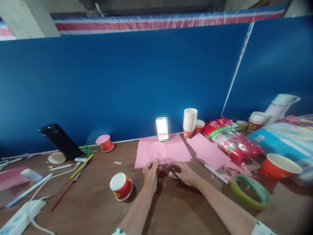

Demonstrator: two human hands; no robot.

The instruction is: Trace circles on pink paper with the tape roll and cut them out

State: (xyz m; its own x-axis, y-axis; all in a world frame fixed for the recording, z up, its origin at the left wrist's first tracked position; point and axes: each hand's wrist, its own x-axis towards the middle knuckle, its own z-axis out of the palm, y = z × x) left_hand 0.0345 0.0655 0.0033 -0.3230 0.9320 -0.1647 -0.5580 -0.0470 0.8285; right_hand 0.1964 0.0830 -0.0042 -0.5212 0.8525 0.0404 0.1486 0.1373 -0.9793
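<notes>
My right hand (pixel 183 173) is closed around dark-handled scissors (pixel 174 171), whose thin blades point up and left over pink paper. My left hand (pixel 151 173) has its fingers pinched together at the lower edge of a round pink paper shape (pixel 156 150); its fingertips partly cover that edge. Whether the round shape is loose or only outlined on the sheet I cannot tell. Beneath lies a stack of pink sheets (pixel 178 150). A red paper cup (pixel 122 187) with a white base rests upside down left of my left forearm.
On the right are a green tape roll (pixel 250 192), red cup (pixel 278 167), red cup package (pixel 227 137) and pink scraps (pixel 236 169). Stacked cups (pixel 189 122) stand by the blue partition (pixel 122 81). A black flask (pixel 61 140), pencils and power strip (pixel 23 215) are left.
</notes>
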